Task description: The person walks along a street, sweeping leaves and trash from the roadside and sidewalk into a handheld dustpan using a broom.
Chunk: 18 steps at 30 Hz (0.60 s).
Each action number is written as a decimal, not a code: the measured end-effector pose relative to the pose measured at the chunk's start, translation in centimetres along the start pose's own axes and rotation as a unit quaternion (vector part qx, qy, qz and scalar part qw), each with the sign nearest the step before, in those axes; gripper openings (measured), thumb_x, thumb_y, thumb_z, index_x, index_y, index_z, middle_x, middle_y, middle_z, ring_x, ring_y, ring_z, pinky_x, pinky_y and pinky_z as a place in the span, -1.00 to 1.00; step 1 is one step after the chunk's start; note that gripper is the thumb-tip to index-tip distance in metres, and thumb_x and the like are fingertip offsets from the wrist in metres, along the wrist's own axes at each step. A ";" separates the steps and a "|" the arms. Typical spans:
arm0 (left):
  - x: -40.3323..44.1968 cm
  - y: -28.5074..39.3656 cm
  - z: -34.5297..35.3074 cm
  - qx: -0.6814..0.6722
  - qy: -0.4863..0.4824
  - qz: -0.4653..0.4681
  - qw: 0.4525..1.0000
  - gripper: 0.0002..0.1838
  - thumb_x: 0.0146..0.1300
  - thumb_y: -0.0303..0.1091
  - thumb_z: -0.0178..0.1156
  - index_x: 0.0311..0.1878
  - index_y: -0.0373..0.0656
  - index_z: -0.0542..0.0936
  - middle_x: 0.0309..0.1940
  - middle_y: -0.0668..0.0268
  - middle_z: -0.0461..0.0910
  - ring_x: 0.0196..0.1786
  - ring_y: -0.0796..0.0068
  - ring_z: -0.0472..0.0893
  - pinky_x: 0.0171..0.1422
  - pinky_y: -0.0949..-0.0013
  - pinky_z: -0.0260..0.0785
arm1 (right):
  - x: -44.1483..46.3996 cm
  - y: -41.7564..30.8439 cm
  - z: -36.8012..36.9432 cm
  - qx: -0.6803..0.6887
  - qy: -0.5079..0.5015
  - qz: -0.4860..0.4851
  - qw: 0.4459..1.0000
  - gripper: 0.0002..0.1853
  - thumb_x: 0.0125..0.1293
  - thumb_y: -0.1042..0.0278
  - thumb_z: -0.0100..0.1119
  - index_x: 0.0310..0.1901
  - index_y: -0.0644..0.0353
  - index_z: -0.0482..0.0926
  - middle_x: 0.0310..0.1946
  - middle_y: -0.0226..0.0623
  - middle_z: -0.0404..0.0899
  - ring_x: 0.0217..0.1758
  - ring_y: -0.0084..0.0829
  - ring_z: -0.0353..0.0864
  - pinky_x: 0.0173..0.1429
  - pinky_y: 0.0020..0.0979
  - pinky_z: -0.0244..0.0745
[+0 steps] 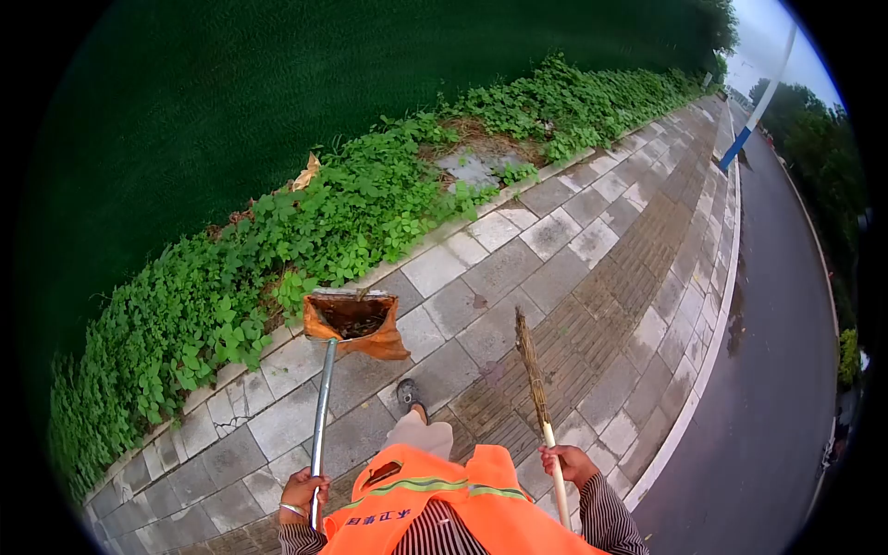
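Note:
My left hand [303, 492] is closed around the metal handle of a long-handled dustpan [325, 407]. At its far end hangs an orange pan [379, 344], its mouth open and dark debris [356, 319] inside; it is held near the planted edge of the pavement. My right hand [569, 464] grips the pale wooden handle of a broom [532, 375]. The broom's bundle of thin brown twigs points forward over the paving, apart from the pan. A dead leaf [479, 302] lies on the slabs between the two tools.
Green plants [342, 222] line the left side below a tall green wall [231, 102]. The grey paved walkway [444, 375] runs ahead, with a pale kerb [689, 421] and a road [772, 333] to the right. A blue-and-white pole [737, 148] stands by the kerb farther on.

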<state>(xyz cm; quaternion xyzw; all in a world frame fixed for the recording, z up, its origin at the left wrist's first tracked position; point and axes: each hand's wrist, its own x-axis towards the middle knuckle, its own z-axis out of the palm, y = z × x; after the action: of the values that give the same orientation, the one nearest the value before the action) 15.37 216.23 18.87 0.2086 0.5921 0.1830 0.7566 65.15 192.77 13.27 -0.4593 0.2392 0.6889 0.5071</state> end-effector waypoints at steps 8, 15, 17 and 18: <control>6.7 18.4 8.7 0.074 -0.021 0.007 0.997 -0.90 0.03 -0.60 0.11 -0.36 -0.27 0.42 -0.68 0.37 0.39 -0.74 0.66 0.35 -0.73 0.60 0.17 | 7.5 -9.4 10.7 -0.228 0.166 -0.033 0.959 -0.77 0.12 0.41 0.06 -0.61 0.15 0.28 -0.76 -0.49 0.15 -0.81 -0.59 0.06 -0.73 -0.50 0.03; 13.7 29.3 16.8 0.111 -0.060 0.046 0.991 -0.89 0.06 -0.57 0.11 -0.33 -0.26 0.42 -0.69 0.39 0.40 -0.75 0.67 0.34 -0.69 0.61 0.16 | 17.5 -19.4 18.2 -0.305 0.154 0.024 0.940 -0.71 0.08 0.35 0.09 -0.67 0.10 0.22 -0.79 -0.48 0.12 -0.81 -0.58 0.07 -0.72 -0.49 0.05; 15.2 32.4 19.0 0.121 -0.092 0.067 0.986 -0.89 0.08 -0.55 0.10 -0.31 -0.27 0.40 -0.67 0.39 0.40 -0.74 0.69 0.35 -0.67 0.64 0.19 | 20.5 -22.5 18.5 -0.306 0.121 0.061 0.942 -0.70 0.07 0.35 0.10 -0.68 0.08 0.21 -0.80 -0.50 0.11 -0.81 -0.59 0.07 -0.72 -0.49 0.05; 15.8 33.8 20.2 0.121 -0.091 0.077 0.985 -0.90 0.09 -0.55 0.09 -0.31 -0.26 0.39 -0.64 0.40 0.41 -0.72 0.71 0.36 -0.66 0.66 0.20 | 20.8 -24.0 20.2 -0.330 0.140 0.053 0.932 -0.70 0.07 0.36 0.08 -0.69 0.06 0.20 -0.80 -0.51 0.09 -0.81 -0.59 0.06 -0.72 -0.49 0.03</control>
<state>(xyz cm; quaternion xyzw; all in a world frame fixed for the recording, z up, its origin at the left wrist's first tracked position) 37.70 251.06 28.21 0.3591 0.5206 0.1477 0.7604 77.97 227.74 7.65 -0.6791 0.0908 0.6838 0.2508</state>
